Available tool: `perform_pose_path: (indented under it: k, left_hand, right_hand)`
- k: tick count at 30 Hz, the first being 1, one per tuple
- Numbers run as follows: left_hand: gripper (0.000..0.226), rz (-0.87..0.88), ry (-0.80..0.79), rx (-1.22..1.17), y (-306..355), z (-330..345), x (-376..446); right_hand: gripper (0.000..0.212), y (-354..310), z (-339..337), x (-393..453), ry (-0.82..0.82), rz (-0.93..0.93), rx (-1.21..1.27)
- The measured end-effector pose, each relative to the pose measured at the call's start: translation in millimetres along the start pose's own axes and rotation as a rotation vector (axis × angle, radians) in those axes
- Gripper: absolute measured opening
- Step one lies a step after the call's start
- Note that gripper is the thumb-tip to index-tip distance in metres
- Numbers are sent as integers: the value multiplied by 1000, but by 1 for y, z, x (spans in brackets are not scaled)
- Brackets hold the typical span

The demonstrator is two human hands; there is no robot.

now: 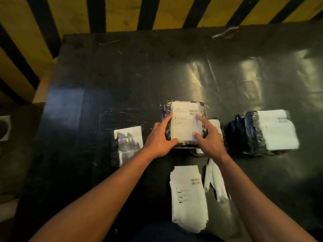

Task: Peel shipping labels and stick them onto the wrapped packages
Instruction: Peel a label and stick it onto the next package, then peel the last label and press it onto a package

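Label stack (188,196) at lower centre of black worktop (108,70). Mid-frame: wrapped package (167,126) with label (184,123) on top. Left hand (160,138), right hand (208,137): grip spread, fingers flat on label edges. Labelled packages (269,130) at right.

— How many wrapped packages do you have on the table?

— You have four in view: one under your two hands (183,124), one to the left of your left hand (127,145), one partly hidden behind your right hand (216,124), and a blurred stack further right (264,131) that may be more than one.

— And labels?

— One pile of loose labels (188,196) sits below your hands; its sheets are too blurred for you to count. Beside it lies one peeled backing strip (215,182).
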State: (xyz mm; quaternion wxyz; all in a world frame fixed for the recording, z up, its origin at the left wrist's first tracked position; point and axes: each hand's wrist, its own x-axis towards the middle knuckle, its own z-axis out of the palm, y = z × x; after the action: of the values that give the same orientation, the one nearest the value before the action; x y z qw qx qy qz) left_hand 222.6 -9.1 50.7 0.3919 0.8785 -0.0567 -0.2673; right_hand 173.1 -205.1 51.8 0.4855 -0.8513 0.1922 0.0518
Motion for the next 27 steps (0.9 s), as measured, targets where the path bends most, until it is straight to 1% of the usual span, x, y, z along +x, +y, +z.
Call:
perform_pose_path:
  k: [3,6,9,12,14,16,18,20,21,23,27]
  left_hand:
    - [102,34,-56,-29,16,37,8]
    - [103,21,-109,-44,32,67,19]
    - [104,-17,-152,-29,41,89,27]
    - [103,-48,-122,-27,44,102,27]
    - [101,-37,-96,-28,42,104,23]
    - [98,-16,-63,-8,36,105,15]
    - [94,-11,-25,6,26,105,3]
    - [89,-7,0,17,13,105,-14]
    - [86,-2,7,21,6,105,-23]
    - [81,0,23,33,-10,105,-42]
    - [73,-37,50,54,-48,107,-80]
  right_hand:
    - [64,25,-27,-1,47,43,-17]
    - [65,50,-47,3,78,81,-26]
    - [65,71,-59,5,52,122,-40]
    - [67,83,-63,7,13,95,-108]
    - [69,89,-64,8,-6,61,-167]
    - [69,92,-64,3,22,44,-242]
    - [66,88,-65,-10,105,7,-304]
    - [59,87,-65,-26,185,-80,-334]
    - [55,89,-65,-35,199,-124,-334]
    - [47,95,-61,-55,178,-176,-304]
    - [34,111,-40,-97,73,-130,-203]
